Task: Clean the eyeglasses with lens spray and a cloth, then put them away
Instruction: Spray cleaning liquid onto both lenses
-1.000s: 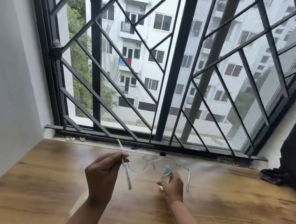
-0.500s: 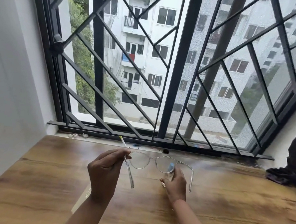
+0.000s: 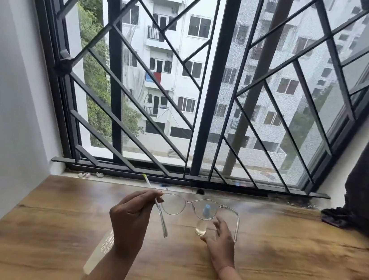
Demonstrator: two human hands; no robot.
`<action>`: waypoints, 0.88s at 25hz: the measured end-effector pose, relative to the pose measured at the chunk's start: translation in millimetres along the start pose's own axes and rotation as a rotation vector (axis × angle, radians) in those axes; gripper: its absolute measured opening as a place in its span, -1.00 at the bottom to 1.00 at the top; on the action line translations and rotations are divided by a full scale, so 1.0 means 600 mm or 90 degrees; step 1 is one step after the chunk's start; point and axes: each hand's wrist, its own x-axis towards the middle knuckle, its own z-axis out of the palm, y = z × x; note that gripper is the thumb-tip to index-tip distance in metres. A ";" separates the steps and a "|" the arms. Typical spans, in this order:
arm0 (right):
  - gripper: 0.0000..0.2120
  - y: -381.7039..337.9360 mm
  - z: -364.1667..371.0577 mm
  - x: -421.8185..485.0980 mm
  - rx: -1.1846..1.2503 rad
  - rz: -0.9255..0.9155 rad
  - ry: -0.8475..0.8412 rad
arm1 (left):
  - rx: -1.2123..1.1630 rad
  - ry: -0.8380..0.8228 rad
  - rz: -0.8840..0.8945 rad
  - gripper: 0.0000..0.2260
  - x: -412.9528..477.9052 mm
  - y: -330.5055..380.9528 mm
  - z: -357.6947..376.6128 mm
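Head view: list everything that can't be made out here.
Spray bottle: its top shows only through the eyeglasses lens; label unreadable.
Right hand: motion-blurred; contact with the bottle unclear.
Pale object: mostly under the left forearm; unidentifiable.
Dark bundle: small, dim, at the table's right end.

No legible text or labels

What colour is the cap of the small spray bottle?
Light blue cap, seen best in the head view.
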 end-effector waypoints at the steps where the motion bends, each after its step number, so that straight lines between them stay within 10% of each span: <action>1: -0.39 -0.001 -0.007 -0.008 0.004 -0.004 0.024 | -0.003 -0.002 0.002 -0.66 0.000 0.003 0.000; 9: -0.65 -0.068 -0.101 -0.087 0.105 -0.247 0.167 | 0.014 -0.007 0.009 -0.71 -0.008 0.011 -0.006; 14: -0.65 -0.126 -0.151 -0.107 0.498 0.050 -0.108 | 0.018 -0.030 0.023 -0.80 -0.028 0.017 -0.015; 22: -0.77 -0.109 -0.165 -0.125 0.369 0.231 -0.258 | 0.020 -0.153 0.010 -0.87 -0.091 -0.006 -0.045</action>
